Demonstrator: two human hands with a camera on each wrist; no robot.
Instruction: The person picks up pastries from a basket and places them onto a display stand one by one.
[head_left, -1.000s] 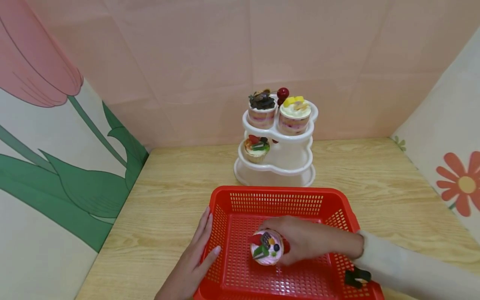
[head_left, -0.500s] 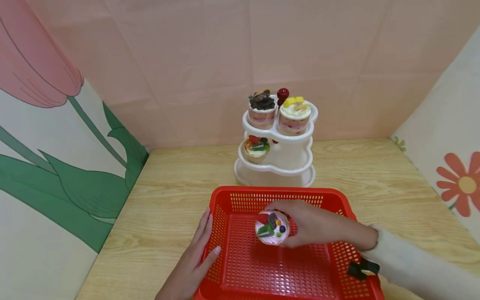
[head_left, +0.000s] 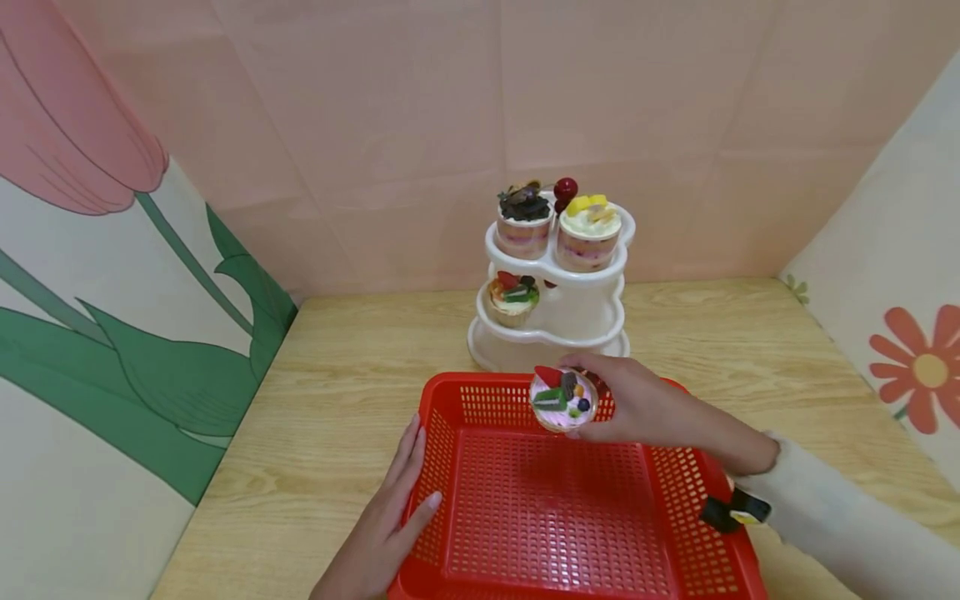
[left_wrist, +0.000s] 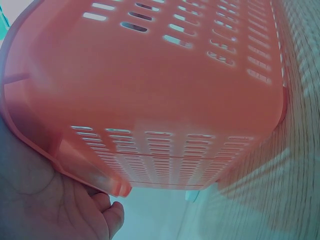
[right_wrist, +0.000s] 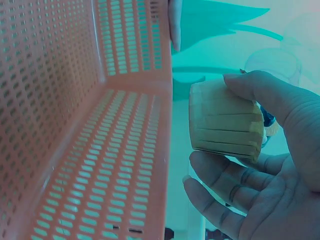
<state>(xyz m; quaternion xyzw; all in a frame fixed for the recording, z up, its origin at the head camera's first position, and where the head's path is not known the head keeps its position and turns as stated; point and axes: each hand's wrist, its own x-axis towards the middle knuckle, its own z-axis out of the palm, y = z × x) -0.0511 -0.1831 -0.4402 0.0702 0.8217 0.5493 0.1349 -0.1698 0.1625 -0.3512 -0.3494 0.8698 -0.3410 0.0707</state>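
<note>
Over the far part of a red plastic basket (head_left: 555,508), my right hand (head_left: 637,404) grips a cupcake (head_left: 564,400) topped with pink cream and fruit. In the right wrist view the thumb and fingers (right_wrist: 220,175) hold the cupcake's pleated cup (right_wrist: 225,117) by its sides. My left hand (head_left: 382,508) rests against the basket's left rim with straight fingers; in the left wrist view its palm (left_wrist: 45,200) lies along the rim. Behind the basket stands a white tiered stand (head_left: 577,333). One fruit cupcake (head_left: 513,298) sits at the left of its middle tier.
On the stand's top tier are a dark-topped dessert cup (head_left: 523,221) and a cream dessert cup (head_left: 588,233) with yellow pieces, with red cherries (head_left: 566,190) between them. A wooden table (head_left: 345,375) lies underneath. A pink backdrop (head_left: 375,150) hangs behind the stand.
My right hand has lifted the cupcake from low in the basket, moving it away from me and slightly right toward the far rim. The left hand has stayed still.
</note>
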